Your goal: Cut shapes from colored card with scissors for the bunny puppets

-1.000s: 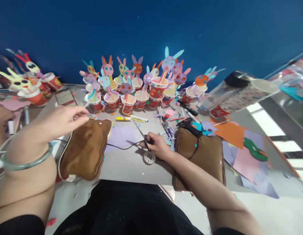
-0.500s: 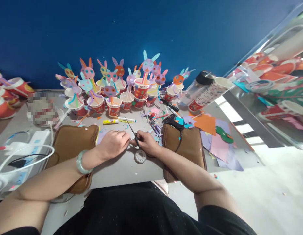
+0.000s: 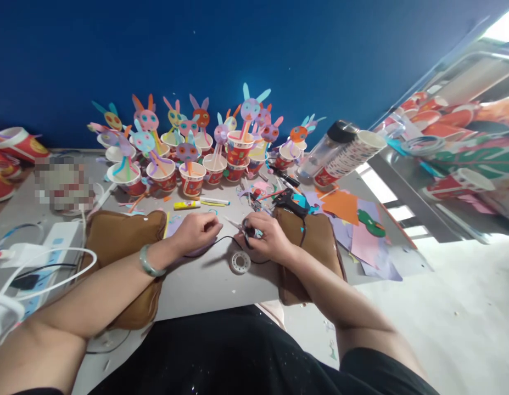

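Note:
My right hand [image 3: 269, 237] is wrapped round the dark handles of a pair of scissors [image 3: 234, 223], whose blades point left toward my other hand. With curled fingers pressed together, my left hand [image 3: 199, 233] is closed; anything inside it is hidden. A gap separates the two hands. Just below the scissors lies a white roll of tape [image 3: 240, 263]. A thin black cord [image 3: 221, 240] runs across the table between the hands. Beyond them lie a yellow glue stick [image 3: 187, 205] and a slim yellow-and-white marker [image 3: 214, 201].
Paper cups with rabbit-faced paper figures [image 3: 192, 178] crowd the back by the blue wall. Brown cushions [image 3: 124, 230] flank my forearms. A black glue gun [image 3: 293, 202], paper scraps, coloured sheets [image 3: 340, 207], a bottle and stacked cups [image 3: 350, 157] are right. A power strip [image 3: 59, 241] is left.
My hands have moved apart. The right hand has shifted right with the scissors, whose blades have swung from pointing away to pointing left. The left hand has tilted slightly.

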### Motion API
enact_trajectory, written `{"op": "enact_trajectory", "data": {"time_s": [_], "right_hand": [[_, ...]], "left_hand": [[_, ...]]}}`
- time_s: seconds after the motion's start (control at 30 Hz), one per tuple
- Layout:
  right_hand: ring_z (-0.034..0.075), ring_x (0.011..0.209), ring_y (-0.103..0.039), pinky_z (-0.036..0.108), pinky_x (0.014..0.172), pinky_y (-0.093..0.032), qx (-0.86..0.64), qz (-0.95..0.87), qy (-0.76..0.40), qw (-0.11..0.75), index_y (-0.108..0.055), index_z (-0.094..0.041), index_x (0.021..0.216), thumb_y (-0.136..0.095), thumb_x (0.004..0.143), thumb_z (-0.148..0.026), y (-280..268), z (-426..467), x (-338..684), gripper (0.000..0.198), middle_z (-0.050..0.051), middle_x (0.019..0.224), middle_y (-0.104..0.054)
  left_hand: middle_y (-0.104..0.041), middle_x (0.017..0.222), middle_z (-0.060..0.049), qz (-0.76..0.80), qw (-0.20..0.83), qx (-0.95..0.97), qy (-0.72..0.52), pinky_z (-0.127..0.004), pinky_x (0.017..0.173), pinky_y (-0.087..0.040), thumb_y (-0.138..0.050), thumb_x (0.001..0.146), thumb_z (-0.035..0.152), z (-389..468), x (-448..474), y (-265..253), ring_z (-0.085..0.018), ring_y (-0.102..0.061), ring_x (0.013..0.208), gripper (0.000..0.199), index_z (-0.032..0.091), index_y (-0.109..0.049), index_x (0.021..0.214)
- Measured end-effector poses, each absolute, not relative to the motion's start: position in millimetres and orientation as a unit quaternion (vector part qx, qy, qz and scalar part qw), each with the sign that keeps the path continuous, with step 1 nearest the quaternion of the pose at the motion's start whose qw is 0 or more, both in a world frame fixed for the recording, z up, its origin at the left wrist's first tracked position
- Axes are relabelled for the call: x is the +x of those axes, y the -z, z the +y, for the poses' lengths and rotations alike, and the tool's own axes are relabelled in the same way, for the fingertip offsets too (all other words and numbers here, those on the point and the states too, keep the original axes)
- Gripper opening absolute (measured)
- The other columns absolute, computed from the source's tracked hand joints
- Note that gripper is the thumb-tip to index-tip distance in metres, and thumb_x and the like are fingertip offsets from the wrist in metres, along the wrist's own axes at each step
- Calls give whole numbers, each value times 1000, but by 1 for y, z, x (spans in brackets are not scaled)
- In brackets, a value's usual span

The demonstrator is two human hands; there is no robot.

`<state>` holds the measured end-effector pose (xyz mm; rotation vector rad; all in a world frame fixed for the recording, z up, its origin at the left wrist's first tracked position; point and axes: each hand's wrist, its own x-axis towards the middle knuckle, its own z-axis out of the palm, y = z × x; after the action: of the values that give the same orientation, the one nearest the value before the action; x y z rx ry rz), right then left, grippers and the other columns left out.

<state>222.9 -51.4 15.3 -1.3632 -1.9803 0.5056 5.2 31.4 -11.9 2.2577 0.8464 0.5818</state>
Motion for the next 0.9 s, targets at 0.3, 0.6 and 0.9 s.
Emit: {"op": "enact_trajectory", "data": {"time_s": [0.3,0.6,0.9], "right_hand": [[23,80,-63,35,76,-46,-678,-657,-47,327,-59,-22,71,-61,77,-23,-7,-74,308,6,6,80,-68],[25,81,-59,37,75,-44,-695,-673,-32,251,-57,-21,68,-60,81,-35,-12,-31,352,19,11,84,-66],[21,75,-59,31,68,-44,-702,-679,8,215,-54,-21,62,-57,79,-27,0,7,356,18,8,79,-66]], "left_hand": [[-55,58,3,319,419,811,-254,-22,56,-34,-56,87,33,33,5,11,-9,-44,56,26,16,-56,67],[-60,64,1,245,336,889,-191,-27,61,-32,-54,88,30,25,37,5,-11,-47,59,23,18,-58,68],[-65,72,-4,201,239,932,-183,-28,61,-32,-49,92,30,33,37,23,-14,-55,64,26,17,-58,71]]}}
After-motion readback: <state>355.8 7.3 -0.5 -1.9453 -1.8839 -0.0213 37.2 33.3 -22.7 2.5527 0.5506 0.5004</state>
